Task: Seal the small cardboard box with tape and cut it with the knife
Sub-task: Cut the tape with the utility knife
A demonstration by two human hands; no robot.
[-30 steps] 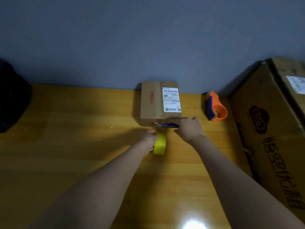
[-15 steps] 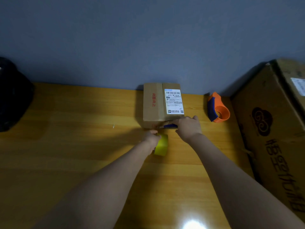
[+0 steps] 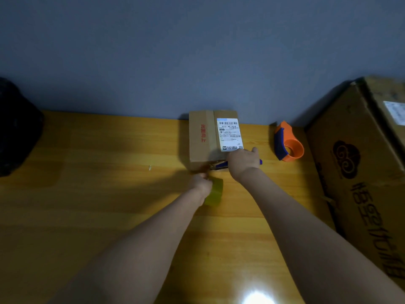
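Observation:
A small cardboard box (image 3: 202, 139) with a white shipping label and red print stands against the wall on the wooden table (image 3: 98, 194). My right hand (image 3: 242, 161) grips a blue utility knife (image 3: 219, 165) at the box's near bottom edge, blade pointing left. Just below, my left hand (image 3: 202, 184) holds a yellow tape roll (image 3: 215, 191) on the table in front of the box. The tape strip between roll and box is too faint to make out.
An orange and blue tape dispenser (image 3: 289, 144) lies right of the box. A large cardboard carton (image 3: 359, 172) fills the right side. A black object (image 3: 15, 128) sits at the far left. A tiny scrap (image 3: 150, 167) lies on the table.
The knife blade has stayed at the box's near edge, with my right hand shifting slightly. My left hand and the tape roll stay in place. The view has shifted a little.

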